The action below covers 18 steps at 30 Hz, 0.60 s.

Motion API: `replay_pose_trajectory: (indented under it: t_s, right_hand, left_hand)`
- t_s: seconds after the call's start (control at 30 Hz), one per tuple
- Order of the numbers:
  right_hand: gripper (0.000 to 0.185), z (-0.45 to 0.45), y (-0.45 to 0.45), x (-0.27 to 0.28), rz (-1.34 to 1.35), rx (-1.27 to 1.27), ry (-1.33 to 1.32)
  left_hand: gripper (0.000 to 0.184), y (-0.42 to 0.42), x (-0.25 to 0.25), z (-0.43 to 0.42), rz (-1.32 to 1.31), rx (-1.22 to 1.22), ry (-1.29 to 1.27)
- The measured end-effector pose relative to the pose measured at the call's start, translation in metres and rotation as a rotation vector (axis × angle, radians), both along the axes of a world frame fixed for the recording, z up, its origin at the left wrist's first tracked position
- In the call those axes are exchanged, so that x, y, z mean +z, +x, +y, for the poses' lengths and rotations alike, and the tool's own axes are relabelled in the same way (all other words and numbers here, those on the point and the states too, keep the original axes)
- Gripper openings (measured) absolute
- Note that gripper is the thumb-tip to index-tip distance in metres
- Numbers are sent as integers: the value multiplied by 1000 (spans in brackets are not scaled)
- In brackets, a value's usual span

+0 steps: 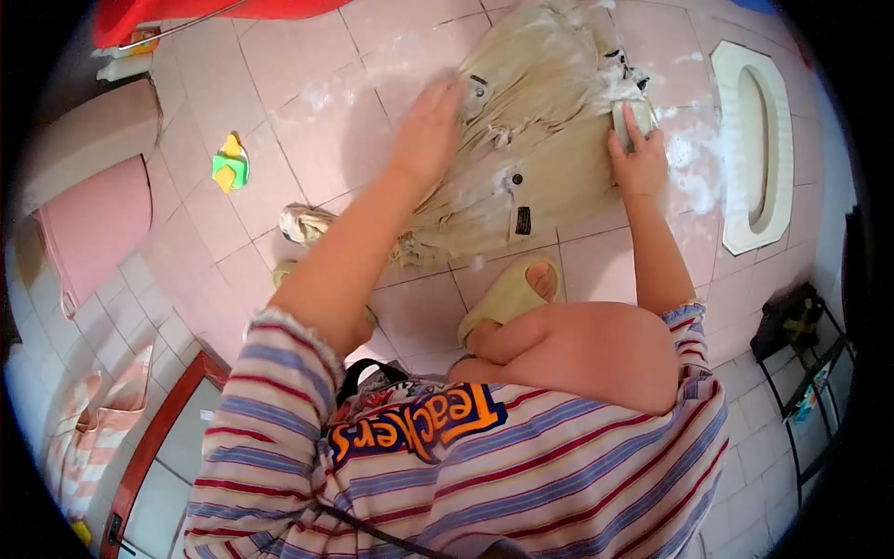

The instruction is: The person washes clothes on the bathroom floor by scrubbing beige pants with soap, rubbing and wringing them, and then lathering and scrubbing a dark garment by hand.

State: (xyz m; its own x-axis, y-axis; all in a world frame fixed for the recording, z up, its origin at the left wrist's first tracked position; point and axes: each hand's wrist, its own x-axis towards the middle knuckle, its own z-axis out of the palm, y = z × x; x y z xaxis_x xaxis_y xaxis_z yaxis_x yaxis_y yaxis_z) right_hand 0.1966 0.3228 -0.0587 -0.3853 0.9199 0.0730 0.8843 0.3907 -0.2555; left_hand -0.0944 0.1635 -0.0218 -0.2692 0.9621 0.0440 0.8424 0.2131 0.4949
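Observation:
A wet khaki garment lies spread and wrinkled on the tiled floor. Buttons, a dark label and white suds show on it. My left hand is closed on the garment's left edge, its fingertips partly hidden by the cloth. My right hand grips a pale oval block against the right side of the cloth. Whether the block is a bar of soap or a scrubbing brush, I cannot tell. Foam surrounds it, and the index finger lies along its top.
A white squat toilet is set in the floor on the right. A green and yellow item lies at left. Red plastic is at the top left, a black rack at lower right. Suds wet the tiles.

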Motion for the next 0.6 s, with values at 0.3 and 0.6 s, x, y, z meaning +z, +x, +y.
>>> replay_pose_trajectory:
  t_s: [0.3, 0.6]
  right_hand:
    - [55, 9, 3, -5, 29, 56, 44]
    - [58, -25, -60, 32, 187, 36, -255]
  left_hand:
    - [26, -6, 23, 2, 215, -348, -522]
    - [53, 20, -13, -97, 221, -168, -239]
